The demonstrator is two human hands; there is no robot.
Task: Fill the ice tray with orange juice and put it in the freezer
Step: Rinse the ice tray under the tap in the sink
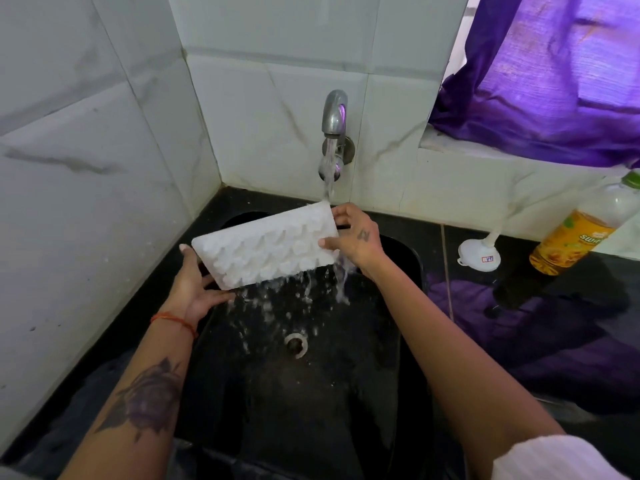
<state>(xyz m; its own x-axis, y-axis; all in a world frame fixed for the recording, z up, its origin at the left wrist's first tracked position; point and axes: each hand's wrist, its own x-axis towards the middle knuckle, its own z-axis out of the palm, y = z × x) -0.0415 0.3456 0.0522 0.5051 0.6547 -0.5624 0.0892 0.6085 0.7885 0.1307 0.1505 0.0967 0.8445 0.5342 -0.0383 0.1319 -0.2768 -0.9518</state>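
A white ice tray (263, 247) with many small round cells is held tilted over a black sink (398, 341), its far right corner under the running tap (334, 116). Water streams off the tray's lower edge into the basin. My left hand (195, 289) grips the tray's lower left end from beneath. My right hand (355, 237) pinches its right end. At the right, on the dark counter, a clear bottle (581, 230) with a green cap and orange label holds orange liquid in its lower part.
A white funnel (479, 254) lies on the counter beside the bottle. White marble-look tiles close the corner on the left and behind. A purple curtain (540, 81) hangs over the sill at the upper right. The sink drain (296, 344) is below the tray.
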